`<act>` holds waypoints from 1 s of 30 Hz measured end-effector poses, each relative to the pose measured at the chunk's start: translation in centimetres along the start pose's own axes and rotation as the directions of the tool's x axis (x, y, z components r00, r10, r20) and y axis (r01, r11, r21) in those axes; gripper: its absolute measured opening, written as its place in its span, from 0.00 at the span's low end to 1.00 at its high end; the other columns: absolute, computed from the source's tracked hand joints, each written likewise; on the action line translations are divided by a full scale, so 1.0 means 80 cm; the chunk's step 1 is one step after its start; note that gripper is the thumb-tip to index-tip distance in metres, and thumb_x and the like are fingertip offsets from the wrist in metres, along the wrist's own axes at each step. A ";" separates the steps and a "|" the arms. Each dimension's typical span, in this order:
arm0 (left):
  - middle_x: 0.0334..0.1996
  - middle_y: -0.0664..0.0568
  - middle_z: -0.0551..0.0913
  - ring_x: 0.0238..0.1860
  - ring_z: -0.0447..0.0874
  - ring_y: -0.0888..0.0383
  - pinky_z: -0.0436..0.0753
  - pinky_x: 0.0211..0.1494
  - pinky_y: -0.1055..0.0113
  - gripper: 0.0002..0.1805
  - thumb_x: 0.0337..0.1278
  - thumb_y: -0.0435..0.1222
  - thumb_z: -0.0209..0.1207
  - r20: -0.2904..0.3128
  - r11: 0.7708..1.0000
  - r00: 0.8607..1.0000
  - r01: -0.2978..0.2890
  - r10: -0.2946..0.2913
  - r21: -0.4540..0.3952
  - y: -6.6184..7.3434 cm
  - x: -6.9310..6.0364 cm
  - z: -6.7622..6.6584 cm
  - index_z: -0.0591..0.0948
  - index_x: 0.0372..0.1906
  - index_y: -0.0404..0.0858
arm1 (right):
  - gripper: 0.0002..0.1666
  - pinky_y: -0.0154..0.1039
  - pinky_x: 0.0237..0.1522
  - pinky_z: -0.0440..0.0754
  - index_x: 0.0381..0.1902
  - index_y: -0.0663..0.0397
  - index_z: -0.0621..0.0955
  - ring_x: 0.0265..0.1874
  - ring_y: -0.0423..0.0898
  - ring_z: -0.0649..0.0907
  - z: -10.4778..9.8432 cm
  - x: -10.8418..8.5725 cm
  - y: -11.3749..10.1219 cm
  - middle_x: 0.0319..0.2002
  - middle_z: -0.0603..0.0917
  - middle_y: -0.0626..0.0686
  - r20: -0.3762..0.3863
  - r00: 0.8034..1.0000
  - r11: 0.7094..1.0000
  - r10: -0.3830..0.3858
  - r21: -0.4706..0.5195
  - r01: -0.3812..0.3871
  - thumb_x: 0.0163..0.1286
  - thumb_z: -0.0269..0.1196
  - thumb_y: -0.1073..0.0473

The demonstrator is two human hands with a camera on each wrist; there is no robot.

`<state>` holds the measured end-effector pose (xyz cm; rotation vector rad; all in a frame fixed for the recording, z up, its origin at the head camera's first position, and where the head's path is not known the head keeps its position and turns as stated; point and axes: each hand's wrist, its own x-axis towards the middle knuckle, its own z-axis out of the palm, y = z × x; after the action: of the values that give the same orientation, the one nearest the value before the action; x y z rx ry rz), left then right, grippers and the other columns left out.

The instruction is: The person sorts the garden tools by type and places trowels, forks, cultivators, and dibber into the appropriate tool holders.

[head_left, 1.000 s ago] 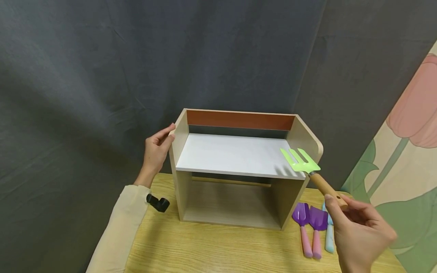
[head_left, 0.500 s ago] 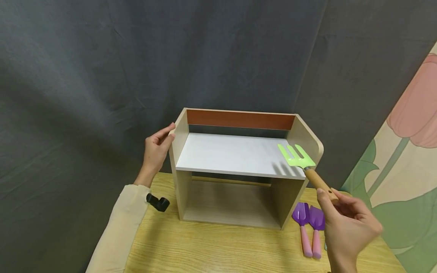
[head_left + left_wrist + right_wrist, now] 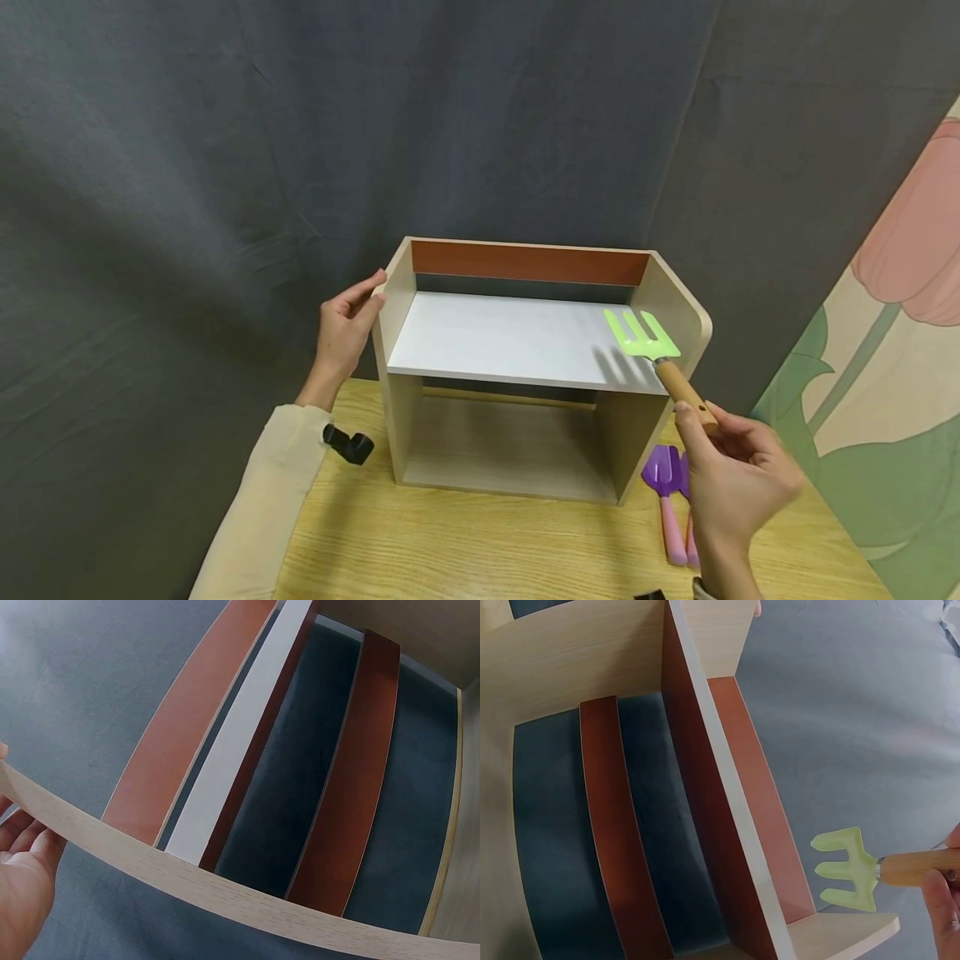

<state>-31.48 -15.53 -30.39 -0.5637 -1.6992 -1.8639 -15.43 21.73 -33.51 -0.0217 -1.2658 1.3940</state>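
Note:
My right hand (image 3: 738,483) pinches the wooden handle end of a small fork (image 3: 678,390) with light green tines, which hangs over the right part of the white upper shelf (image 3: 502,337). In the right wrist view the green fork head (image 3: 855,870) is beside the shelf unit's side panel. My left hand (image 3: 343,333) grips the front edge of the unit's left side panel (image 3: 390,312), thumb and fingers on it. The left wrist view shows the hand (image 3: 26,877) at the panel's pale edge (image 3: 135,859).
Purple shovels with pink handles (image 3: 672,529) lie on the wooden table (image 3: 480,542) right of the unit, one partly behind my right hand. A dark grey curtain (image 3: 487,117) hangs behind, and a tulip-patterned panel (image 3: 892,400) stands at the right.
My right hand has moved left and slightly up with the fork, whose tines are farther over the upper shelf. The hand now covers part of one purple shovel. My left hand has stayed in place.

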 end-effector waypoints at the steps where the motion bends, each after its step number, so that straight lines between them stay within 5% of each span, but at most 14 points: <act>1: 0.57 0.37 0.77 0.60 0.75 0.51 0.75 0.57 0.68 0.17 0.61 0.22 0.56 0.000 1.000 1.000 0.000 0.000 0.002 0.000 0.000 0.000 0.77 0.55 0.22 | 0.13 0.25 0.22 0.78 0.30 0.82 0.82 0.16 0.38 0.82 0.001 0.000 0.001 0.20 0.84 0.51 -0.003 1.000 0.999 0.004 -0.049 -0.004 0.45 0.72 0.79; 6: 0.56 0.37 0.78 0.60 0.75 0.51 0.75 0.57 0.68 0.17 0.61 0.22 0.56 -0.003 1.000 1.000 -0.001 0.001 0.006 -0.001 0.001 0.000 0.77 0.55 0.22 | 0.11 0.25 0.22 0.79 0.31 0.76 0.84 0.16 0.36 0.81 0.005 -0.003 0.003 0.20 0.84 0.48 0.006 1.000 0.980 0.002 -0.200 0.000 0.48 0.73 0.74; 14: 0.57 0.37 0.78 0.60 0.75 0.51 0.75 0.56 0.69 0.17 0.61 0.22 0.57 -0.005 1.000 1.000 -0.002 0.002 0.011 -0.002 0.000 0.000 0.78 0.55 0.22 | 0.12 0.27 0.24 0.80 0.30 0.78 0.83 0.18 0.36 0.83 0.012 -0.007 0.015 0.22 0.85 0.49 0.063 0.996 0.987 -0.062 -0.148 0.070 0.49 0.74 0.72; 30: 0.56 0.36 0.78 0.58 0.76 0.53 0.76 0.55 0.70 0.17 0.60 0.21 0.56 -0.021 1.000 1.000 -0.007 0.007 0.004 -0.003 0.002 0.000 0.78 0.54 0.22 | 0.13 0.25 0.23 0.78 0.29 0.80 0.82 0.17 0.36 0.81 0.032 -0.009 0.029 0.21 0.84 0.48 -0.046 0.999 0.991 0.005 -0.132 -0.011 0.46 0.74 0.75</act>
<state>-31.75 -15.53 -30.51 -0.5454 -1.6847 -1.8547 -18.43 20.23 -34.45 -0.1492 -1.3195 1.3074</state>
